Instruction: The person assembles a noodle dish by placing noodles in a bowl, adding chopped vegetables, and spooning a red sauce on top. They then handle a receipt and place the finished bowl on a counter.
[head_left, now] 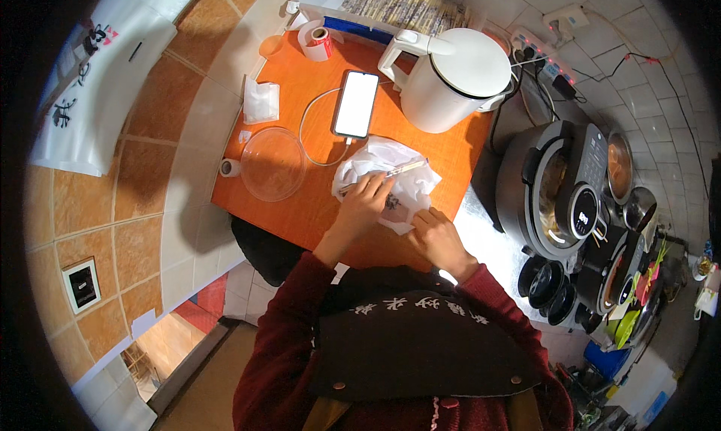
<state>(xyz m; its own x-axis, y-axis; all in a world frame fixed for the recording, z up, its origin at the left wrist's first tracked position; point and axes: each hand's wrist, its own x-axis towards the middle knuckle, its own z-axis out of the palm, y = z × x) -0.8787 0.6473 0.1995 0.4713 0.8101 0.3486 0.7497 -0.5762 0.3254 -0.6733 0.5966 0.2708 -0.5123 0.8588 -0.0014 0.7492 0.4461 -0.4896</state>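
A crumpled white plastic bag [364, 159] lies near the front of the orange table, dark print showing on it. Across it runs a slim paper-wrapped pair of chopsticks [406, 168]. My left hand [363, 205] is closed over the chopsticks, and they stick out to the right of its fingertips. At the bag's lower right edge my right hand [440, 239] pinches the thin plastic, its fingertips partly hidden. Whatever is inside the bag cannot be made out clearly. A round clear plastic lid [273, 164] rests left of my left hand.
Beyond the bag lies a lit phone [356, 104] with a white cable. A white electric kettle [451, 85] stands at the back right, before a box of wrapped chopsticks [402, 6]. A tape roll [318, 43] and a white packet [261, 100] sit left. Cookers [552, 190] stand right.
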